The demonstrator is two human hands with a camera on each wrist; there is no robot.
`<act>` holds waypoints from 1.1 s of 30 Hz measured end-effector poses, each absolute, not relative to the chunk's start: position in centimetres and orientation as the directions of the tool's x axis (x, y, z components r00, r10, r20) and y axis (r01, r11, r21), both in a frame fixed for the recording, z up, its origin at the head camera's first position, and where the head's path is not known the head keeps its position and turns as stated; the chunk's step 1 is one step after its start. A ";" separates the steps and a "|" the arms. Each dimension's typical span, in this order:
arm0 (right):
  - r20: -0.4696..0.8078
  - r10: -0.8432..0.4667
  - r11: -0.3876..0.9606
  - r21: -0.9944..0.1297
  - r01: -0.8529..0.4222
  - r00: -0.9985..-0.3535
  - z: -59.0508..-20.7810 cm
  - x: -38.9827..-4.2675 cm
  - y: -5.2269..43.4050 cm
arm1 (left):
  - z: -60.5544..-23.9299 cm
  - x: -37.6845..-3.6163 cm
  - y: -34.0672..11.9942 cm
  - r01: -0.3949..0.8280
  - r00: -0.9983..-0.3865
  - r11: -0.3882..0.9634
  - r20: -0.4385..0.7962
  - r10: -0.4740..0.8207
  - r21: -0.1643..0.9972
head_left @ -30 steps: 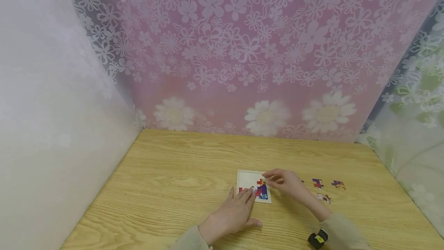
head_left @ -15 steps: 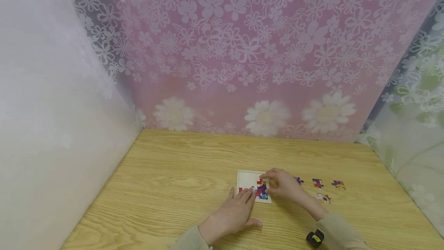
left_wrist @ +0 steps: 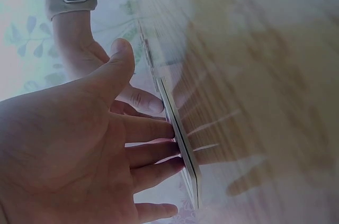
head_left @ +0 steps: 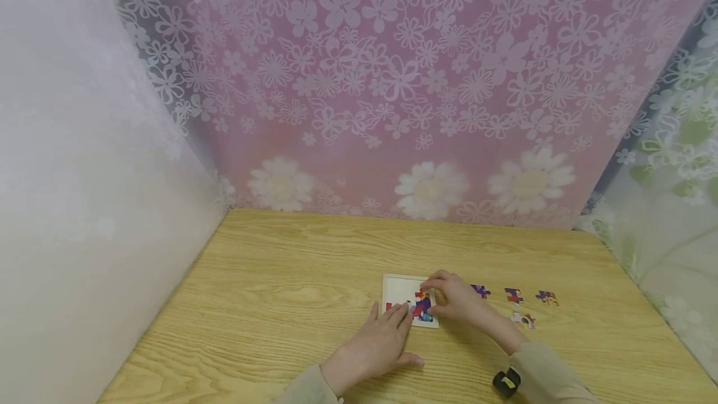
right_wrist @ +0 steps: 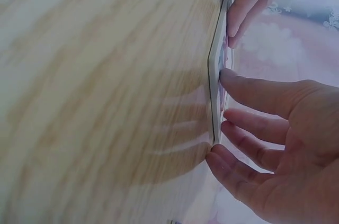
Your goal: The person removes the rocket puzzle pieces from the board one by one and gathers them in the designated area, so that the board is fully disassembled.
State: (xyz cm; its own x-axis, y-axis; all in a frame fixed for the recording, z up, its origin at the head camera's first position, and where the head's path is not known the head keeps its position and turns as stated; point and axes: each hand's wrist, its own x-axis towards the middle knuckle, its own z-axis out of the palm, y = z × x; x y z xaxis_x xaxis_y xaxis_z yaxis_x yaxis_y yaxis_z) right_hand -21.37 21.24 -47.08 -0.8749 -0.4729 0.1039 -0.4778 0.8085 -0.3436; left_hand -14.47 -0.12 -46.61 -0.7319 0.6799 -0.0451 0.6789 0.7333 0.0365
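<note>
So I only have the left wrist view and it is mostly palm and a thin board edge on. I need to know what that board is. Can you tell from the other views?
Observer: From the head view it is a white puzzle tray, lying flat on the wooden table, with a few coloured pieces already seated at its right side.
Operator: Where is my left hand on it?
Observer: The left hand lies flat, its fingertips on the tray's near left part.
Operator: And the right one?
Observer: The right hand has its fingers on the tray's right edge, over the seated pieces.
Operator: Any pieces left out?
Observer: Four loose pieces lie on the table to the right of the tray.
</note>
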 end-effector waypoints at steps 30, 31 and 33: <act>0.149 -0.394 0.683 -0.613 -0.397 -0.907 -46.9 -21.2 21.3 | -46.7 -14.5 0.0 0.663 -0.745 0.748 -0.064 0.664 0.042; 0.142 -0.382 0.683 -0.623 -0.382 -0.913 -46.9 -21.2 21.3 | -46.7 -14.5 0.0 0.664 -0.744 0.746 -0.061 0.665 0.040; 0.132 -0.367 0.680 -0.638 -0.362 -0.921 -47.0 -21.3 21.3 | -46.7 -14.5 0.0 0.666 -0.743 0.745 -0.054 0.668 0.038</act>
